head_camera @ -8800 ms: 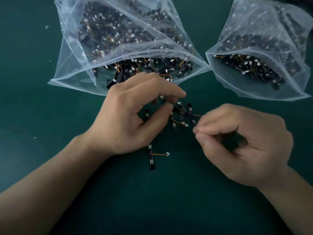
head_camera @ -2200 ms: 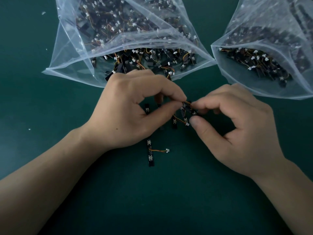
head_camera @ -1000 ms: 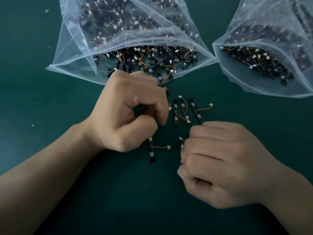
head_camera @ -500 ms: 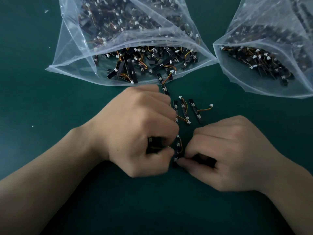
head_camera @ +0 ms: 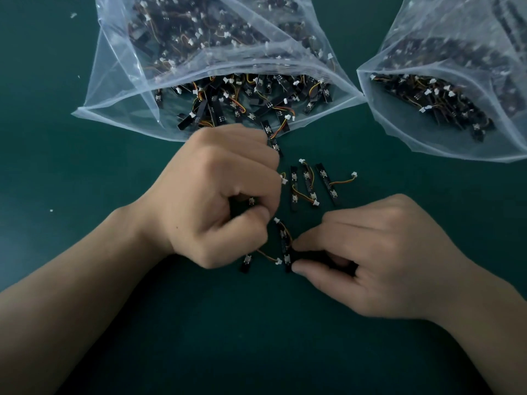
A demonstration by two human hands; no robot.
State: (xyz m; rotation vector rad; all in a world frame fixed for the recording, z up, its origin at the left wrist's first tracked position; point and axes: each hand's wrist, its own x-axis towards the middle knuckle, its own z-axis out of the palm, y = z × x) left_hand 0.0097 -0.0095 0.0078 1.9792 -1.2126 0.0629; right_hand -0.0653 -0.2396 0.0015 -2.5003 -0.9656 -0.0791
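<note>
a person's left hand (head_camera: 216, 195) curls tight round a small black button strip (head_camera: 251, 201), mostly hidden in the fist; the right hand (head_camera: 379, 258) pinches the near end of a second strip (head_camera: 285, 240) between thumb and forefinger, flat on the green table (head_camera: 71, 181) just beside the left thumb; three loose strips (head_camera: 309, 183) lie beyond, before a left bag (head_camera: 114, 109) and a right bag (head_camera: 399, 132) of such parts.
</note>
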